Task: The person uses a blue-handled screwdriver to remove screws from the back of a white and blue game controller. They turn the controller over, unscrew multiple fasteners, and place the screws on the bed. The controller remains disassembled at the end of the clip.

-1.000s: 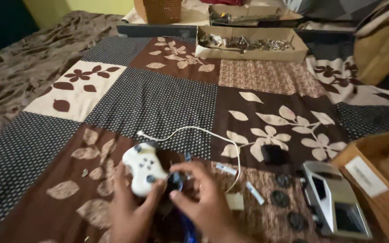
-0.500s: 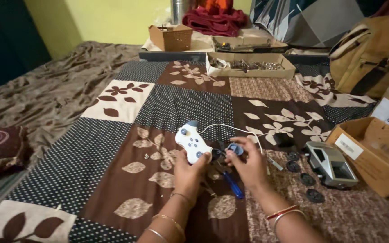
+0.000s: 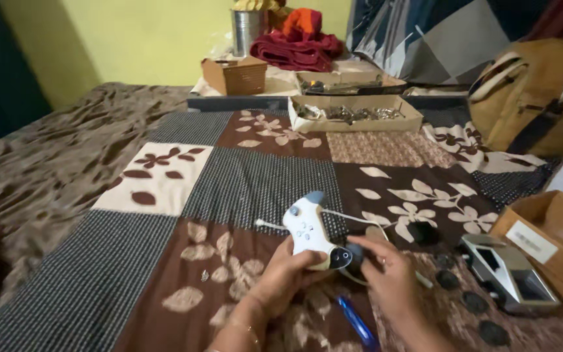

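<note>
Patchwork bedding in brown, cream and dotted grey covers the bed [image 3: 164,189] where the person sits. Their left hand [image 3: 285,274] cups a white game controller [image 3: 309,229] from below, fingers wrapped around its lower grip, its long axis tilting up and away. Their right hand [image 3: 386,274] sits just to the right, fingertips pinched on a dark round part at the controller's lower end. Smooth hard plastic, a thin white cord [image 3: 353,218] trailing; a blue pen [image 3: 356,322] lies near
</note>
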